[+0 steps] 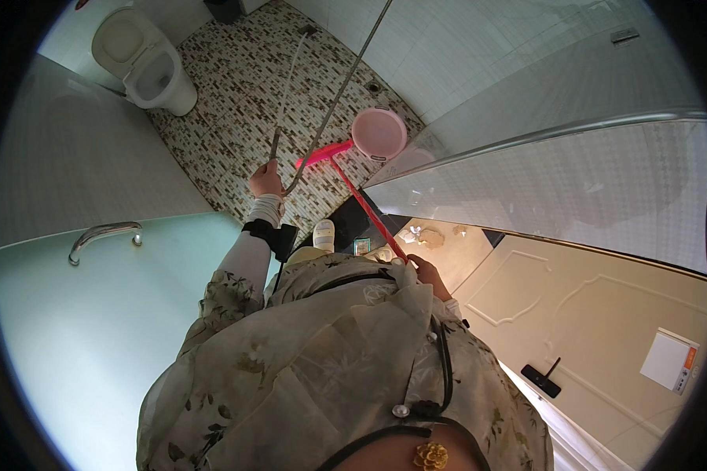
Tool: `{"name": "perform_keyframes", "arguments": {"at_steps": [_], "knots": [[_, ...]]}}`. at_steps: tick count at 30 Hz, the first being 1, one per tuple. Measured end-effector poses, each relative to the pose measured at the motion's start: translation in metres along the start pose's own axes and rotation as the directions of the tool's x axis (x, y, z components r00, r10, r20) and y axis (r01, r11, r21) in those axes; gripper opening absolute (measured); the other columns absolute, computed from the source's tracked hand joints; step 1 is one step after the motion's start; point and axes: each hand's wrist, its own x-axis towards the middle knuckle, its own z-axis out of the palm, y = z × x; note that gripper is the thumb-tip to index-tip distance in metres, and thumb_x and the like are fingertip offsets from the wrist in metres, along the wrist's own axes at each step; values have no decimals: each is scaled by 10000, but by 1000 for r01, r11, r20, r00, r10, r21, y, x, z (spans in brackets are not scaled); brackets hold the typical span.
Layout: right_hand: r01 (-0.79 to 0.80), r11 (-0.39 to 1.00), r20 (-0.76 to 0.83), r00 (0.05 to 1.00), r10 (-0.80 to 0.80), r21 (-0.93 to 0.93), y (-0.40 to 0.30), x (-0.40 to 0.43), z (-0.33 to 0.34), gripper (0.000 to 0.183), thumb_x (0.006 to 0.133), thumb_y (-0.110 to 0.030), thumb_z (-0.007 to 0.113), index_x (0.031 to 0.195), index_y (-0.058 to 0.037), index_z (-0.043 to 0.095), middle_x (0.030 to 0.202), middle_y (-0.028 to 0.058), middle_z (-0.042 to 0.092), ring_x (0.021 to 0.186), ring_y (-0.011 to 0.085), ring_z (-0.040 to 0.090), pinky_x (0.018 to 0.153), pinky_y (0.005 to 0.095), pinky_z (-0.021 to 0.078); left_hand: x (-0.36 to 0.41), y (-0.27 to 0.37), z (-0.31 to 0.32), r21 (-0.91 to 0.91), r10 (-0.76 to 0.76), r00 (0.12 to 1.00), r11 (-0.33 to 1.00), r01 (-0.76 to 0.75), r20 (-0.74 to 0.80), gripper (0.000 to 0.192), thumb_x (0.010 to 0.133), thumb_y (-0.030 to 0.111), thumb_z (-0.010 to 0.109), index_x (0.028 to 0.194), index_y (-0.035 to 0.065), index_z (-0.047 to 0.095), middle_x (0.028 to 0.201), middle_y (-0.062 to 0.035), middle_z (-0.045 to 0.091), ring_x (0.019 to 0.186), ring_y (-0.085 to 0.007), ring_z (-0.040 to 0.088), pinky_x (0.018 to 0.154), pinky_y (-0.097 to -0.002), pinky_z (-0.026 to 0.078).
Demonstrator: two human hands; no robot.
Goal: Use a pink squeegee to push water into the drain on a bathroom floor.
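Note:
My left hand (266,178) grips the end of a grey flexible hose (334,105). From that end a thin stream of water (288,82) runs across the mosaic-tiled floor (230,118). The hose bends back near my wrist and rises out of view at the top. My right hand (429,275) is closed around the upper end of a red handle (365,206), partly hidden by my clothing. At the handle's far end, a bright pink broom or squeegee head (324,154) rests on the tiles, beside a pink plastic basin (379,133).
A white toilet (159,79) with its lid raised stands at the far left. A floor drain (374,87) lies near the right wall. Left of me is a frosted door panel (124,306) with a metal handle (103,235). Crumpled litter (430,236) lies beyond the dark threshold (353,221).

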Motion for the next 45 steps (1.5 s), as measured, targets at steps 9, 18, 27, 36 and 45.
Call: {"name": "perform_keyframes", "arguments": {"at_steps": [9,18,27,36,45], "knots": [[4,1000,10,1000,-4,1,0,0,0,371,781,-268,574,1048,-14,536,788,218,604,719,311,613,645,355,478,0,-3,2,13,-1,1000,1000,1,0,189,833,184,556,875,10,616,439,-22,405,337,-119,355,331,-299,318],[-3,999,-2,1000,3,35,7,1,4,369,780,-269,572,1051,-21,537,784,218,604,719,315,612,643,361,477,-7,3,4,-9,-62,997,998,62,41,172,827,172,556,828,8,609,434,-20,387,339,-121,325,336,-305,299],[-4,1000,-7,1000,4,-9,5,2,2,386,774,-270,577,1065,-20,535,783,218,607,713,316,613,643,362,481,0,-6,-1,71,-96,985,994,87,140,235,833,215,557,915,9,634,452,-38,468,336,-133,402,339,-303,356],[20,1000,0,1000,-20,-5,11,4,3,402,775,-273,577,1082,-18,529,789,217,608,717,310,613,647,359,478,12,-10,-10,7,10,1000,1000,-10,5,215,844,215,538,775,28,617,433,-28,417,343,-128,359,348,-313,330],[31,999,-19,999,-31,-11,16,5,6,385,770,-272,583,1061,-23,542,798,207,607,722,297,611,655,350,475,17,2,-9,-76,-26,1000,997,26,-7,175,838,180,538,865,16,592,448,-13,346,354,-119,279,352,-305,240]]}}
